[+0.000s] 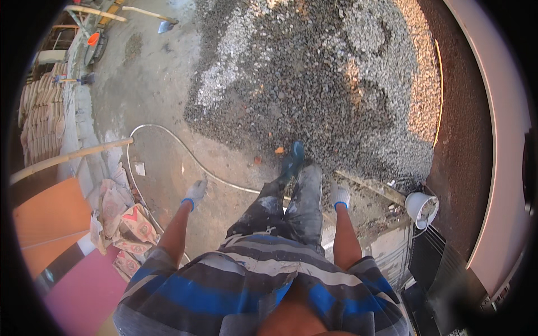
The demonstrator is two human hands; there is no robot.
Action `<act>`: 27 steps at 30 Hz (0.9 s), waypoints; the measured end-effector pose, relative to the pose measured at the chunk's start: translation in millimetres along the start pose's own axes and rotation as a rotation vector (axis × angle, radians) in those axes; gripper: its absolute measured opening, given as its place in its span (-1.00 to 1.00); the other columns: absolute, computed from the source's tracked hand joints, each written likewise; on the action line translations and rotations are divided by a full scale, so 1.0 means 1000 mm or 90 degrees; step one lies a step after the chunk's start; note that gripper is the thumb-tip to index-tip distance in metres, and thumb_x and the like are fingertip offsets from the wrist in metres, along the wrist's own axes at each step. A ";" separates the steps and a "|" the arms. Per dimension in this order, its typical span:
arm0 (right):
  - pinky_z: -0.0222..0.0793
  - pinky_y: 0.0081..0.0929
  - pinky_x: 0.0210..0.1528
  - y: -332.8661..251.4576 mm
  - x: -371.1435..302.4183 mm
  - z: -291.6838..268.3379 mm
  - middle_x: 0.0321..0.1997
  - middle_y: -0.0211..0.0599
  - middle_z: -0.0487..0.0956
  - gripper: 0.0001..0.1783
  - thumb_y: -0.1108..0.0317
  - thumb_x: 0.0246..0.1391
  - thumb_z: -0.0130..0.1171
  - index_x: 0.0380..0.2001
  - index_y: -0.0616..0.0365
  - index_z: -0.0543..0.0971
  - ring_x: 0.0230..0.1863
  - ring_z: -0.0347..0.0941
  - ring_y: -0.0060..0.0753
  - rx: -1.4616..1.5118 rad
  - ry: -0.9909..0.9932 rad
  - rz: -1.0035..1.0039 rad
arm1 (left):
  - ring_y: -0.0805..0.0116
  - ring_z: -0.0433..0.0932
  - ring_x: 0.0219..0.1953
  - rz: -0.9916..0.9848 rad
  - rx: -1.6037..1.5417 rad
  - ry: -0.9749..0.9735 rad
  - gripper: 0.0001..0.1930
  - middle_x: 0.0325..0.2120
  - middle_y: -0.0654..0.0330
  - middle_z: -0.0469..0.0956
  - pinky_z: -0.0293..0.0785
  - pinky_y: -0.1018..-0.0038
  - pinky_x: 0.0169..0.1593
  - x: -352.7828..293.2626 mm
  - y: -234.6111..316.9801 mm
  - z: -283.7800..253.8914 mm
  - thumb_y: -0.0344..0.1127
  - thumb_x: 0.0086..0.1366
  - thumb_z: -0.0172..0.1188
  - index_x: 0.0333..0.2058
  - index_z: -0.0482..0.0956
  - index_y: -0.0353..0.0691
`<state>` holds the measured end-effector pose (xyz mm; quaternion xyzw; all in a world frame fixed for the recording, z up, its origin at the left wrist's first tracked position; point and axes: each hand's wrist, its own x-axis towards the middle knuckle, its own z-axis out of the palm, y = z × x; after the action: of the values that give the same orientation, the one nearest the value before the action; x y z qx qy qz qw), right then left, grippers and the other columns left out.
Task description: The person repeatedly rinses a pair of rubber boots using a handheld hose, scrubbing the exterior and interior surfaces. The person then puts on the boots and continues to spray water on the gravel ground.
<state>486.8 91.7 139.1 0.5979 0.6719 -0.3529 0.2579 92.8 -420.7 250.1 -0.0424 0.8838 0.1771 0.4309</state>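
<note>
Gravel heap (314,84): massive grey pile, sprawls from about 11 round to 2 o'clock, sunlit on its far right side. This is the closest stuff to my right hand.
Stacked sacks (42,115): big pile of tan ones, out between 9 and 10 o'clock.
Hose (205,169): loops on the concrete ground (162,103) around 9 to 10 o'clock, then runs in to my legs. Closest thing to my left hand.
Torn paper sacks (134,227): crumpled heap at 8 o'clock.
Wooden strip (372,187): past 3 o'clock, slanting from near my right hand toward the bucket.
White bucket (413,208): between 3 and 4, something pale inside.
Boot (292,162): mine, dark, near the clock's centre, at the gravel's edge.
Left hand (195,193): gloved, past 8 o'clock, fingers loose and uncurled.
Right hand (339,196): gloved, near 4 o'clock; honestly can't tell if it's gripping.
</note>
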 end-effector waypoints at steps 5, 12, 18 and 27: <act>0.49 0.13 0.22 0.016 -0.009 -0.007 0.04 0.28 0.69 -0.17 -0.42 0.32 -0.10 0.02 0.13 0.75 0.15 0.61 0.37 0.033 0.024 -0.016 | 0.15 0.70 -0.12 0.031 -0.022 -0.014 -0.29 -0.14 0.00 0.74 0.56 0.26 0.03 -0.009 0.033 0.007 0.28 0.53 0.00 0.13 0.62 -0.36; 0.49 0.14 0.16 0.016 -0.031 -0.023 -0.03 0.31 0.69 -0.10 -0.47 0.33 -0.16 -0.11 0.20 0.77 0.06 0.63 0.40 0.021 -0.025 -0.024 | 0.17 0.70 -0.11 0.042 -0.059 0.052 -0.31 -0.20 0.03 0.76 0.56 0.28 0.05 -0.003 0.058 -0.028 0.25 0.53 0.02 0.12 0.62 -0.38; 0.46 -0.16 -0.26 0.019 0.002 -0.035 -0.52 -0.10 0.65 -0.26 -0.36 0.35 -0.05 -0.13 0.06 0.82 -0.41 0.61 -0.21 0.058 -0.053 -0.059 | 0.24 0.68 -0.02 -0.027 -0.118 -0.001 -0.32 -0.03 -0.01 0.71 0.54 0.33 0.13 -0.013 0.080 -0.018 0.20 0.53 0.10 0.25 0.53 -0.37; 0.50 -0.22 -0.18 -0.041 -0.007 -0.061 -0.51 -0.14 0.68 -0.30 -0.35 0.34 -0.02 -0.09 0.01 0.82 -0.40 0.62 -0.21 -0.006 -0.085 -0.078 | 0.21 0.71 -0.09 -0.008 -0.221 -0.057 -0.34 -0.13 0.00 0.75 0.58 0.32 0.04 -0.058 0.069 0.069 0.20 0.54 0.07 0.17 0.60 -0.38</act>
<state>452.1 133.1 188.9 0.5296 0.6904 -0.4037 0.2827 164.4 -336.8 275.1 -0.1139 0.8194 0.3263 0.4574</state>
